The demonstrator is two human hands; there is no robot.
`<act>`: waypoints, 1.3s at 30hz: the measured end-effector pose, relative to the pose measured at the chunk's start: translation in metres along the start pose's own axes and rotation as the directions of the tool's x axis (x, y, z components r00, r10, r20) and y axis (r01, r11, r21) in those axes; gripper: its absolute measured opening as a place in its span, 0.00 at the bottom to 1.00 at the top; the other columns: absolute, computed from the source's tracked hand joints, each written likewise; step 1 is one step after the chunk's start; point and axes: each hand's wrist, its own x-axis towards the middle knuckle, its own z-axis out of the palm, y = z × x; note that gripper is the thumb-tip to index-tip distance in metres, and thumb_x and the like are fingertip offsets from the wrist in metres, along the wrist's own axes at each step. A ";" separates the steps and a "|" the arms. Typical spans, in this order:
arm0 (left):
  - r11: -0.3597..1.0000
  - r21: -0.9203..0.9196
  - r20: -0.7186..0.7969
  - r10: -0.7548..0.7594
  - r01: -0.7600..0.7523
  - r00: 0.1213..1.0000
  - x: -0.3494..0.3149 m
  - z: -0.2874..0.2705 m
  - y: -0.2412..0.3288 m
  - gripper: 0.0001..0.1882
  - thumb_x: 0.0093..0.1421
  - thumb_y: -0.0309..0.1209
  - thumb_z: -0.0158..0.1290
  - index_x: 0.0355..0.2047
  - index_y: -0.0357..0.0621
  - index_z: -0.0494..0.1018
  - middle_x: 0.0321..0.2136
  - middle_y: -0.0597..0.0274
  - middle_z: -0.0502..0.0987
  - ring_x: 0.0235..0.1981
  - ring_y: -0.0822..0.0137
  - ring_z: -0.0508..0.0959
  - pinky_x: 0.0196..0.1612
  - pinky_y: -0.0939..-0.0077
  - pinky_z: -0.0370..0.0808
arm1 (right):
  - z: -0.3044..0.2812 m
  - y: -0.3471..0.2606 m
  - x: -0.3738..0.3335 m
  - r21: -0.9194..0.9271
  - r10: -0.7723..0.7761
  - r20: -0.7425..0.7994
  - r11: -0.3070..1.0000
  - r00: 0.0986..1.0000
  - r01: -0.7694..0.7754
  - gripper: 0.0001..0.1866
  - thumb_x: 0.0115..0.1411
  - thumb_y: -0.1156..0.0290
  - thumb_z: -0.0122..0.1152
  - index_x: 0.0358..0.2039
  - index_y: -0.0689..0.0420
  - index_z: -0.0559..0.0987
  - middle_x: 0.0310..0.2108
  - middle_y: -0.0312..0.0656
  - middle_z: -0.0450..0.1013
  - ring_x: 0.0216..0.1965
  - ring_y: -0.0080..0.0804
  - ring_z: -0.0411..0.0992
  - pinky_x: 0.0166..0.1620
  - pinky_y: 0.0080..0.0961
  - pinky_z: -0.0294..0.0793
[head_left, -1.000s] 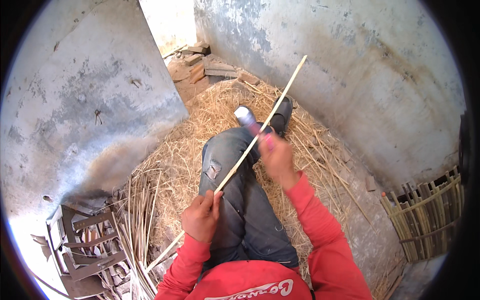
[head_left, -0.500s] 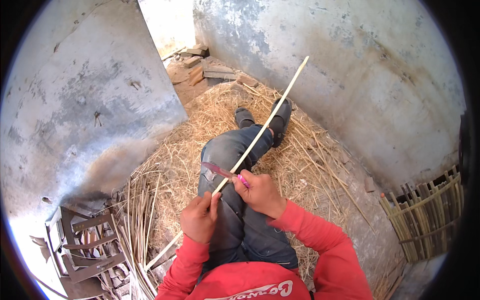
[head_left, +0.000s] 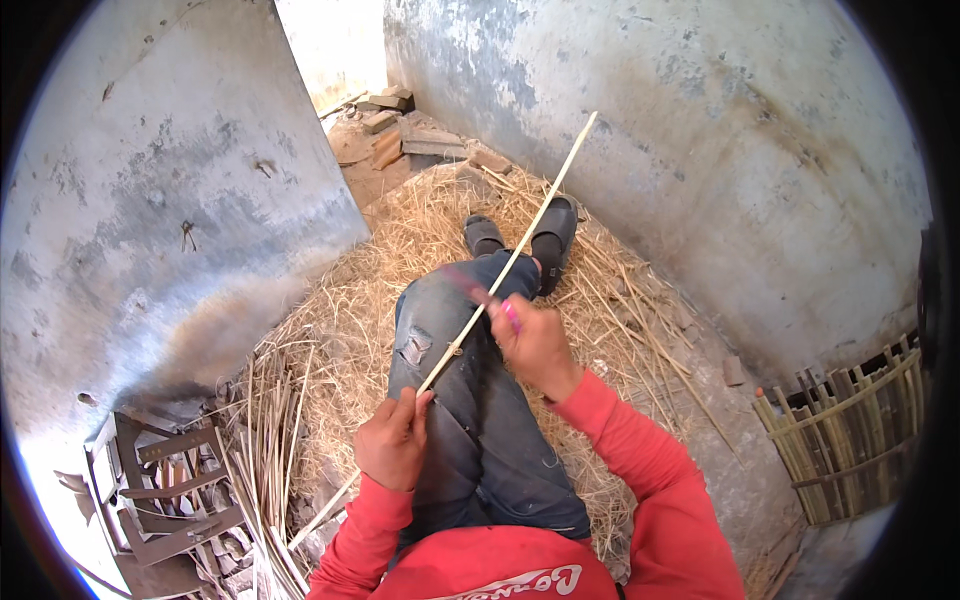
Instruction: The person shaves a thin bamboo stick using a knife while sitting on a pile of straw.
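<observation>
The long, pale, thin bamboo strip (head_left: 505,270) lay slanted across the seated person's lap, its far end rising toward the stained plaster wall (head_left: 700,150) and its near end dropping past the left knee to the bundle of split canes (head_left: 265,440) on the floor. The left hand (head_left: 392,445) was clenched around the strip low down, thumb and fingers pinching it against the dark jeans (head_left: 470,420). The right hand (head_left: 535,340) was closed around a pink-handled knife (head_left: 495,305) set against the strip further up — the blade itself was smeared and hard to make out. Such a strip looked light and springy, stiff along its length yet likely to whip or split, with edges that could cut; a hold near the worked spot seemed safest. The dark sandals (head_left: 540,235) rested on the loose straw (head_left: 400,230). A woven cane basket (head_left: 850,430) was cut off at the right — and the metal scraps at lower left could not be identified.
</observation>
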 end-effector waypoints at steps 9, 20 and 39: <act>0.999 -0.023 -0.066 0.040 -0.042 0.997 -0.001 0.001 0.001 0.06 0.62 0.31 0.67 0.35 0.44 0.82 0.18 0.54 0.70 0.16 0.53 0.70 0.21 0.61 0.65 | -0.046 0.038 0.070 -0.124 0.061 -0.362 0.986 0.930 -0.113 0.21 0.73 0.59 0.56 0.26 0.60 0.76 0.13 0.50 0.69 0.14 0.44 0.69 0.20 0.38 0.65; 0.999 -0.038 -0.053 0.032 -0.034 0.998 -0.006 0.005 -0.010 0.08 0.61 0.31 0.68 0.39 0.45 0.83 0.19 0.56 0.70 0.15 0.56 0.70 0.21 0.62 0.65 | -0.031 0.012 0.040 0.034 0.061 -0.190 0.998 0.980 -0.055 0.20 0.72 0.59 0.58 0.24 0.58 0.75 0.13 0.49 0.67 0.13 0.44 0.67 0.20 0.41 0.64; 0.999 -0.024 -0.052 0.029 -0.031 0.998 -0.005 0.005 -0.005 0.08 0.60 0.31 0.68 0.39 0.44 0.83 0.19 0.57 0.70 0.15 0.59 0.70 0.20 0.64 0.66 | -0.021 0.000 0.030 0.013 0.029 -0.191 1.000 0.981 -0.027 0.19 0.72 0.60 0.59 0.25 0.57 0.74 0.14 0.48 0.70 0.14 0.44 0.72 0.19 0.41 0.64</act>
